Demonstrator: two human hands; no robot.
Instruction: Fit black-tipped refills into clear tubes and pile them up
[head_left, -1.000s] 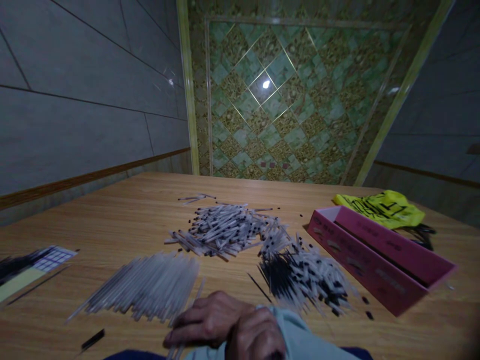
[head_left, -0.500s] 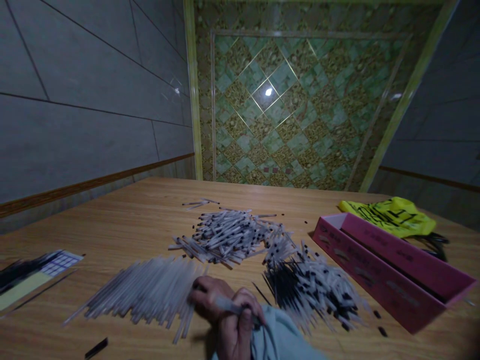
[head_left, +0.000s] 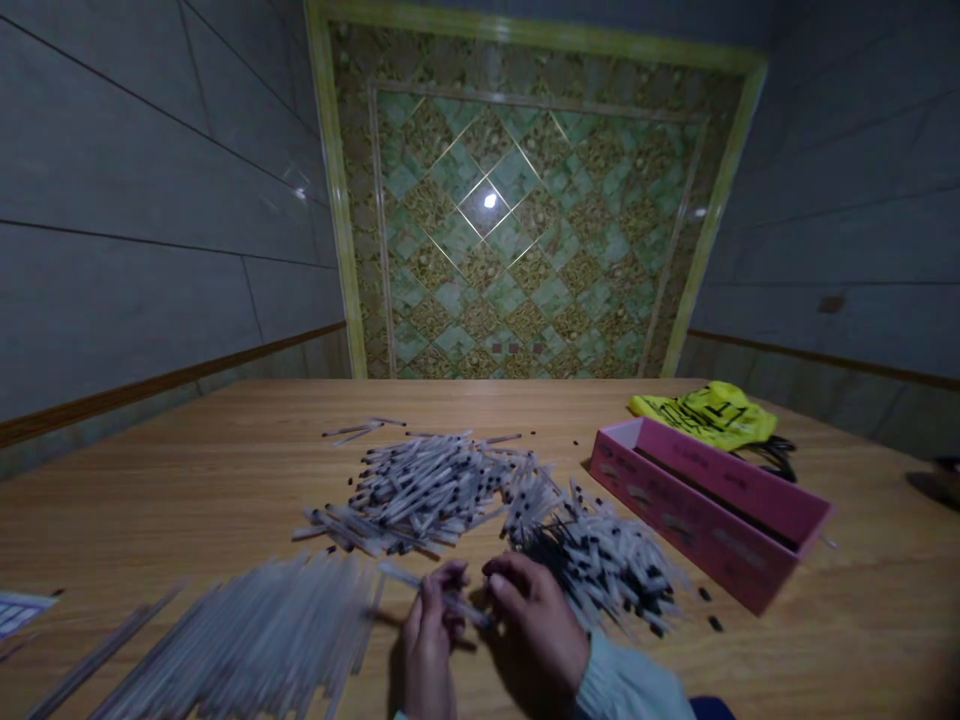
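Observation:
Near the front middle of the table, my left hand [head_left: 433, 635] is closed around a slim clear plastic tube [head_left: 401, 574], which slants down to the right and has a dark end. My right hand [head_left: 541, 612] is just to the right, thumb and forefinger pinched close to that end. Whatever sits between those fingertips is too small and blurred to make out. Left of the hands lies a row of clear tubes [head_left: 247, 635], side by side. Tubes with black ends form a heap [head_left: 431, 485] beyond the hands. Another heap [head_left: 615, 560], mixed with thin black sticks, lies to the right.
A long pink open box [head_left: 697, 525] stands on the right of the wooden table [head_left: 187, 480]. Behind it lies a yellow bag [head_left: 709, 415] with black print. Small black pieces [head_left: 715, 624] are scattered near the right heap. A printed sheet [head_left: 22, 612] shows at the left edge.
My right hand has come back from the row of clear tubes, across my left hand to its right side. My left hand still holds a tube. The view has shifted.

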